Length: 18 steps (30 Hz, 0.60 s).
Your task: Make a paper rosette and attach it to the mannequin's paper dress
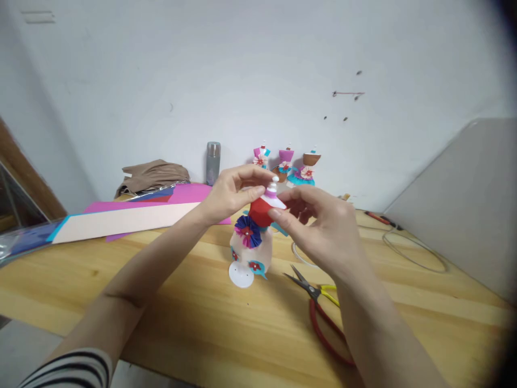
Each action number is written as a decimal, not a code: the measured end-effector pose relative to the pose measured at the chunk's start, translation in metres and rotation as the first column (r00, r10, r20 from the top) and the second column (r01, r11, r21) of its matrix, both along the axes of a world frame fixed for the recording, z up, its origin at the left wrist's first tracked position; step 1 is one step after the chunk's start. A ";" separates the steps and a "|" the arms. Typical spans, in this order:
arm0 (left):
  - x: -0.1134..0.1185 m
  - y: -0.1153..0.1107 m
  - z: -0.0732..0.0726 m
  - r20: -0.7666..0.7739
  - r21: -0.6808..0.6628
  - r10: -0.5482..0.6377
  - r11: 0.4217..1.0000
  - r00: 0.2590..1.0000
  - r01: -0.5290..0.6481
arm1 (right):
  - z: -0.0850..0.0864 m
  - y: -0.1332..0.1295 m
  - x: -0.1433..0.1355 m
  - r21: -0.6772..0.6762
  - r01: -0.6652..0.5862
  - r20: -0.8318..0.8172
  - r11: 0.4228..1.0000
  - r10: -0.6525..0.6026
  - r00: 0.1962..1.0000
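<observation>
Between my hands is a small dress form (251,245) with a white knob on top, a red paper bodice (260,212), a purple-blue pleated flower (249,231) and a pale skirt. Its round white base (241,275) rests on or just over the table. My left hand (234,191) pinches near the neck and upper bodice from the left. On the right, my right hand (323,221) has its thumb against the bodice's front edge, the other fingers curled behind. What those rear fingers touch is partly hidden.
Red-handled scissors (329,328) and a yellow-handled tool (329,293) lie at the right front. Several similar dress forms (286,161) stand by the wall beside a grey flask (212,163). Coloured sheets (121,222) and brown cloth (155,177) lie left; a cable (420,264) lies right.
</observation>
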<state>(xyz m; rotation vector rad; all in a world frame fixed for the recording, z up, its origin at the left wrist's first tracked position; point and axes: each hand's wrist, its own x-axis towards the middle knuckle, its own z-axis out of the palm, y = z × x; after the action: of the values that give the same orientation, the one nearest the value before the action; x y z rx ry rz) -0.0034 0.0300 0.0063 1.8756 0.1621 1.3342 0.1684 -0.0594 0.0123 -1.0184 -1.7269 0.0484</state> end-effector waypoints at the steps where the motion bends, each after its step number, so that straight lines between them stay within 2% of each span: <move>1: 0.000 -0.002 0.001 -0.002 0.019 0.004 1.000 1.000 -0.004 | -0.001 0.001 -0.002 0.015 0.007 0.000 1.000 -0.007 1.000; 5: 0.000 -0.007 0.002 -0.014 0.016 -0.010 1.000 1.000 0.010 | -0.003 0.003 -0.004 0.036 0.003 -0.076 0.999 0.000 0.997; 10: -0.007 -0.003 0.007 -0.022 -0.071 -0.047 0.996 0.999 0.046 | -0.002 0.008 0.003 -0.030 -0.062 -0.126 0.998 0.058 0.990; 14: -0.019 0.003 0.013 -0.152 -0.101 -0.053 0.994 0.987 0.037 | -0.007 0.019 0.011 -0.088 -0.114 -0.192 0.990 0.095 0.977; 18: -0.030 0.005 0.018 -0.255 -0.115 -0.118 0.989 0.960 0.091 | -0.010 0.026 0.017 -0.121 -0.224 -0.267 0.967 0.186 0.946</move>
<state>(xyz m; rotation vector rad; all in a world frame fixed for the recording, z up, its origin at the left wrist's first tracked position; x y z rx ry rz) -0.0335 0.0349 0.0241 1.9385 0.2575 0.9858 0.1853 -0.0334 0.0024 -0.8930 -1.6041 0.4319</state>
